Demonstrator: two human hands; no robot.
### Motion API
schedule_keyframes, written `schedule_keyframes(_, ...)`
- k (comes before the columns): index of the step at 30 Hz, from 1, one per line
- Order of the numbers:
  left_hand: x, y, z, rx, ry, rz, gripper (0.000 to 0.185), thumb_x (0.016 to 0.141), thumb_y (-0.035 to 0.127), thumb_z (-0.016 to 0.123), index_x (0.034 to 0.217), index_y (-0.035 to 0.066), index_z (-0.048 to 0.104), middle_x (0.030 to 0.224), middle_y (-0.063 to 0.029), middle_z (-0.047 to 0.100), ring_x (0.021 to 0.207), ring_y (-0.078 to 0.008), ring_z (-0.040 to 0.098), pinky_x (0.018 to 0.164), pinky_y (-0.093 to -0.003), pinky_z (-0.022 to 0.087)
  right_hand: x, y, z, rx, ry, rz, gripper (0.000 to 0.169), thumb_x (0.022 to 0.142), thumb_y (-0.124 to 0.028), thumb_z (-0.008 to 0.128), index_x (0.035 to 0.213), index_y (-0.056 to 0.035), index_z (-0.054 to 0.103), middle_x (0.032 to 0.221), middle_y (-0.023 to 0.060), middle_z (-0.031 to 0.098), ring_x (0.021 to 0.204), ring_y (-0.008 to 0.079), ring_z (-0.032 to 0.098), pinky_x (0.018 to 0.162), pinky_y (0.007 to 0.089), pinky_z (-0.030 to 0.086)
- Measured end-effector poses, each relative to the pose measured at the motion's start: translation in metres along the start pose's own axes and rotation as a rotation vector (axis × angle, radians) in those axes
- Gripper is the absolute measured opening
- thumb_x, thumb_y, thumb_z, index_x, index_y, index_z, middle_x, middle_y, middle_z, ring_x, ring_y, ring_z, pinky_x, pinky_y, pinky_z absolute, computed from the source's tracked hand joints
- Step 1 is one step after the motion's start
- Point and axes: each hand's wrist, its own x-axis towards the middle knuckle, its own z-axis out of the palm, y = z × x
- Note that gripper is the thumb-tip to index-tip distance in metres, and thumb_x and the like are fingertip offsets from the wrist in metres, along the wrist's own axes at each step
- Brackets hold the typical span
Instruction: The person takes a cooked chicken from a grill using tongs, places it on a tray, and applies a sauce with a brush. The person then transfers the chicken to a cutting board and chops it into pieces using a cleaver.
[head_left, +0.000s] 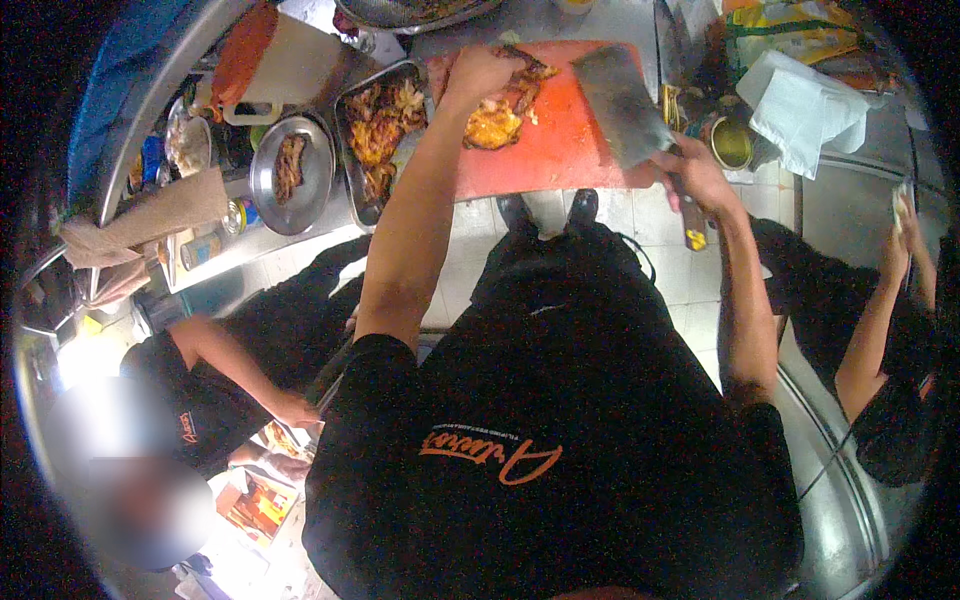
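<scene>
On an orange-red cutting board (555, 161), my left hand (487, 73) grips a browned piece of roasted meat (534, 71) near the far edge; its fingertips are partly hidden. A yellow-orange, glossy piece of roasted meat (493, 124) lies just nearer to me. My right hand (694, 176) is closed round the handle of a wide-bladed cleaver (622, 101), its blade over the board's right part. Left of the board, a metal tray (341, 142) holds chopped browned meat (382, 120). Further left, an oval metal platter (262, 191) bears a strip of meat (290, 169).
An open can (731, 142) and white cloths or paper (814, 109) are at the right. A large metal pan (420, 22) stands beyond the board. Cans (201, 251) and brown paper towels (150, 214) are at the left. Co-workers stand at left (247, 375) and right (885, 300).
</scene>
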Motion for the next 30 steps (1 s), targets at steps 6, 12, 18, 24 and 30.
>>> schedule_keyframes(6, 0.019, -0.017, 0.008, -0.411, -0.115, -0.109, 0.047, 0.071, 0.020, 0.070, 0.111, 0.000, 0.059, 0.087, -0.0129, 0.066, 0.069, -0.0198, 0.065, 0.055, -0.0314, 0.055, 0.046, -0.006, 0.020, 0.175, -0.100, -0.065, 0.034, 0.085, -0.013, 0.056, 0.117, -0.0044, 0.051, 0.056, -0.0001, 0.047, 0.037, 0.0109, 0.045, 0.034, 0.0261, 0.038)
schedule_keyframes(12, -0.030, 0.011, -0.046, -0.424, 0.066, -0.012, 0.054, 0.068, 0.018, 0.073, 0.115, -0.003, 0.056, 0.091, -0.0132, 0.065, 0.078, -0.0172, 0.063, 0.060, -0.0284, 0.054, 0.010, -0.045, 0.016, 0.131, -0.130, -0.098, 0.020, 0.085, -0.015, 0.058, 0.100, -0.0026, 0.055, 0.055, 0.0018, 0.048, 0.038, 0.0121, 0.046, 0.033, 0.0282, 0.038)
schedule_keyframes(18, -0.114, -0.016, -0.117, -0.661, 0.286, 0.053, 0.041, 0.069, 0.012, 0.073, 0.106, -0.001, 0.059, 0.095, -0.0095, 0.064, 0.085, -0.0179, 0.061, 0.074, -0.0316, 0.049, 0.020, -0.091, 0.057, -0.180, -0.305, -0.280, 0.030, 0.086, -0.012, 0.056, 0.115, -0.0039, 0.053, 0.054, 0.0003, 0.046, 0.039, 0.0102, 0.045, 0.037, 0.0255, 0.036)
schedule_keyframes(24, -0.178, -0.088, -0.063, 0.104, 0.600, 0.284, 0.034, 0.068, 0.009, 0.071, 0.100, 0.008, 0.061, 0.090, -0.0120, 0.057, 0.084, -0.0296, 0.057, 0.071, -0.0374, 0.047, 0.018, -0.082, 0.094, -0.157, -0.383, -0.310, 0.026, 0.086, -0.011, 0.054, 0.109, 0.0013, 0.052, 0.053, 0.0007, 0.046, 0.040, 0.0097, 0.042, 0.039, 0.0257, 0.037)
schedule_keyframes(30, -0.216, -0.099, -0.041, 0.136, 0.539, 0.116, 0.039, 0.068, 0.011, 0.070, 0.105, 0.009, 0.058, 0.106, -0.0137, 0.053, 0.101, -0.0335, 0.051, 0.084, -0.0426, 0.043, -0.026, -0.017, 0.048, -0.049, -0.076, -0.126, 0.018, 0.087, -0.007, 0.054, 0.104, -0.0016, 0.054, 0.051, -0.0004, 0.042, 0.036, 0.0097, 0.040, 0.035, 0.0250, 0.034)
